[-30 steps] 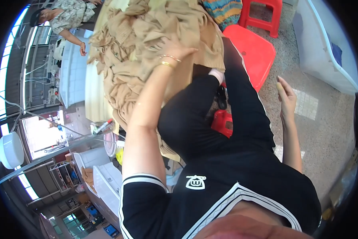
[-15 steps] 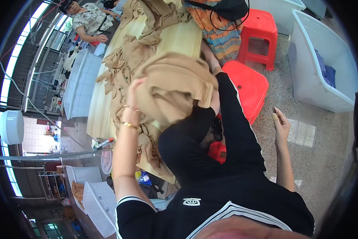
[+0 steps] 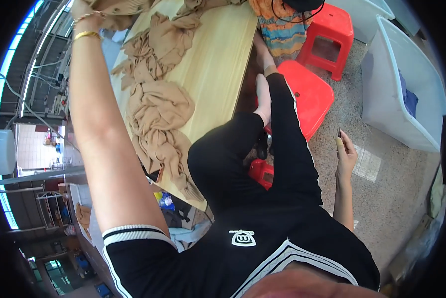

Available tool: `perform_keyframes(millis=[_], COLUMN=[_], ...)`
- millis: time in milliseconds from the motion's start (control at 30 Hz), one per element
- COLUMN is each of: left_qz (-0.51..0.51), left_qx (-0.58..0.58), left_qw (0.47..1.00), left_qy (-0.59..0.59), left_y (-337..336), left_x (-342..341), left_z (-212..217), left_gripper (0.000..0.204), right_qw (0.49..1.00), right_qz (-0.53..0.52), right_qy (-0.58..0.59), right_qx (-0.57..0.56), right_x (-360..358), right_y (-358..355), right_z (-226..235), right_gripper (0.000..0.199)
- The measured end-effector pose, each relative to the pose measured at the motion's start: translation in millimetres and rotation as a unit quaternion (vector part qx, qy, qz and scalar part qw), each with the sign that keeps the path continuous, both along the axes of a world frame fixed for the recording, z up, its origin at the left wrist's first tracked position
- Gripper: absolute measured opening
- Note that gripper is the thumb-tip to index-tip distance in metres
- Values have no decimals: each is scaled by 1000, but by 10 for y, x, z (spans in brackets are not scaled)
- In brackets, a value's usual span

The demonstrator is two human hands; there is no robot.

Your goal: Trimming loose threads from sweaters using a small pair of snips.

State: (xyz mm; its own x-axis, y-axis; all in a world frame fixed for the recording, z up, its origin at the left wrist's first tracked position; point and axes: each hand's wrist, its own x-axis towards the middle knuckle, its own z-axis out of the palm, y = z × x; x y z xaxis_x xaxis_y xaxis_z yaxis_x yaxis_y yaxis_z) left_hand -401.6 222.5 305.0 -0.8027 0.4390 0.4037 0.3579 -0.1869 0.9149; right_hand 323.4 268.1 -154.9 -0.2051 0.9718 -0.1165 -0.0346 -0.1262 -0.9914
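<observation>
My right hand [image 3: 347, 156] is well apart from the surface [image 3: 215, 64], to its right, over the floor [image 3: 382, 198]. The fingers [image 3: 349, 142] are pinched almost together around a small dark tool [image 3: 339, 133]; only its narrow tip shows. This tip points outward, so if I swing the hand to the surface without looking, it could scratch my knee [image 3: 203, 154] or snag the knit.

My left hand [image 3: 82, 8] is stretched to the far left edge of the surface, at a tan knit garment [image 3: 119, 16]. The border of the view cuts this hand, so I cannot tell how far its fingers are closed, or if they really have hold of the garment. If the grip is weak, the garment could slide over the left edge of the surface, because part of it seems to lie beyond this edge.

More tan garments [image 3: 161, 107] lie crumpled in a row along the left side of the surface, down to its near end. They look tangled, so one pull could drag the neighbours also. The lowest part is close to the near edge and might fall if it is pushed.
</observation>
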Motion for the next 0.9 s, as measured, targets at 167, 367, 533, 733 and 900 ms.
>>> perform_keyframes(millis=[167, 367, 533, 733, 900], left_qz=[285, 165, 112, 118, 148], left_qx=[-273, -544, -629, -645, -695], left_qw=[878, 799, 682, 690, 643], left_qy=[271, 197, 357, 307, 287], left_y=[-489, -711, -508, -358, -130], left_x=[-162, 66, 334, 144, 177], left_z=[-1751, -2937, -3262, -3514, -3681], left_gripper=[88, 93, 108, 122, 70], right_qw=[1000, 999, 995, 990, 984], right_qz=[19, 13, -3, 4, -18], right_qy=[-14, -47, -94, -135, -176], right_qx=[-18, -23, -35, -31, -22], right_x=[-21, -102, -17, 89, 67], right_y=[37, 88, 133, 141, 81], right_z=[-66, -30, -40, -104, 28], right_gripper=[31, 32, 34, 35, 34])
